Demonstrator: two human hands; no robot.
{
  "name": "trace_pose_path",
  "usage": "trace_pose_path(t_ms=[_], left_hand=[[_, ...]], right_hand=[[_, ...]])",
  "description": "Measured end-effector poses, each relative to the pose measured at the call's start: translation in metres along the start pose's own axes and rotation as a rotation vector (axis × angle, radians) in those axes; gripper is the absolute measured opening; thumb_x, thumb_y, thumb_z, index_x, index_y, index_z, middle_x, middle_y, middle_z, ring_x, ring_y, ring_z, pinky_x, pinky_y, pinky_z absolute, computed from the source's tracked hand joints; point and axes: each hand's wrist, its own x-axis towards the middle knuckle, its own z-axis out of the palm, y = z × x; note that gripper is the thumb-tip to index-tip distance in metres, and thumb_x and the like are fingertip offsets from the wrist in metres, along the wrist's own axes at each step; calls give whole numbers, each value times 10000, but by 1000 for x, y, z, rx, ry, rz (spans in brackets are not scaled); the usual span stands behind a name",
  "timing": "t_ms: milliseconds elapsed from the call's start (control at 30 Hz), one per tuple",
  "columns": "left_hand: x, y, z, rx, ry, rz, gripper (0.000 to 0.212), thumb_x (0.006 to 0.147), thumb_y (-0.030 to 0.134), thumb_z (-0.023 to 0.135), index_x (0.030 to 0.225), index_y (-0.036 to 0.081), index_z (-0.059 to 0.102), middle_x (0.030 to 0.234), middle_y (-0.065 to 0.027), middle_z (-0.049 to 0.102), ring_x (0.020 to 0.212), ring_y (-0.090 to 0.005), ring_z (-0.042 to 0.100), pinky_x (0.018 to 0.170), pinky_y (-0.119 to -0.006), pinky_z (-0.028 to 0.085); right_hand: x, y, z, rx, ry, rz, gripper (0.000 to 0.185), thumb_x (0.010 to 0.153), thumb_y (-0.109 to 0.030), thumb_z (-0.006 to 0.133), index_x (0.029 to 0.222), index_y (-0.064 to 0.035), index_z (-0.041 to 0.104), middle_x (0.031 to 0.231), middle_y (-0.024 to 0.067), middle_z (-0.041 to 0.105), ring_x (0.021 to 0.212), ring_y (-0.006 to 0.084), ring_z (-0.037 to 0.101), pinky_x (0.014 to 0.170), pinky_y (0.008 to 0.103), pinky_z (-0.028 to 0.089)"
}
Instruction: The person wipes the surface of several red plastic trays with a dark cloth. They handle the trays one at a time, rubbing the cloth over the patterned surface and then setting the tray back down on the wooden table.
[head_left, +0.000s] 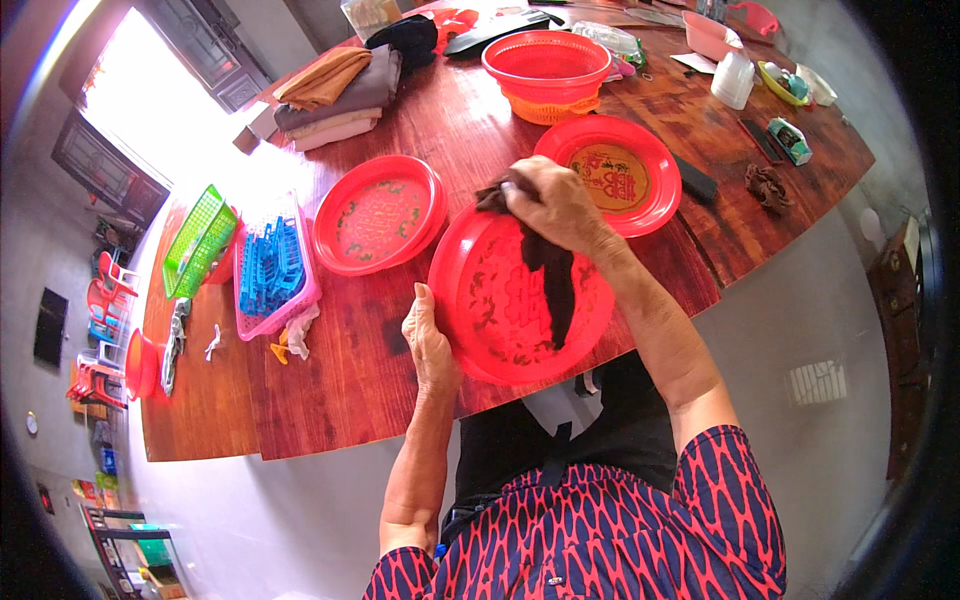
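A round red plastic tray (487, 300) with a faded green leaf pattern lies at the table's near edge. My left hand (433, 341) grips its left rim, thumb up. A dark brown cloth (556, 292) is bunched in my right hand (555, 199) at the tray's far rim, and its loose end hangs down over the tray's inside. Left of it sits a similar red tray (379, 217), apparently stacked on another. Behind my right hand lies a red tray (660, 202) with a yellow printed centre.
Red and orange baskets (547, 82) stand farther back. At left are a pink basket (311, 300) of blue plastic pieces and a green basket (199, 240). Folded cloths (341, 94) lie at the back left. A dark block (696, 180) and a crumpled brown cloth (766, 187) lie right.
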Motion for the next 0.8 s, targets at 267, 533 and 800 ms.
trace_pose_path(t_ms=[267, 533, 800], left_hand=[[-7, -28, -19, -71, 23, -112, 442, 993, 394, 451, 1079, -2, 625, 1056, -76, 652, 933, -156, 607, 851, -310, 498], [23, 6, -37, 49, -303, -164, 701, 967, 601, 282, 1156, 4, 596, 969, -83, 677, 867, -162, 634, 758, -309, 504], [8, 37, -9, 153, -71, -64, 762, 956, 637, 250, 1313, 2, 474, 1241, -110, 570, 1131, -217, 544, 986, -350, 418]], right_hand=[[-48, 56, -10, 428, -162, 488, 129, 862, -139, 568, 902, -18, 584, 725, 78, 548, 712, 141, 532, 680, 313, 446], [12, -19, -37, 132, -295, -210, 206, 728, -199, 642, 848, -32, 627, 766, 151, 620, 752, 311, 631, 691, 397, 508], [-5, -113, 12, -267, -193, -498, 232, 703, -327, 692, 797, -117, 665, 892, 77, 608, 913, 217, 583, 800, 435, 407]])
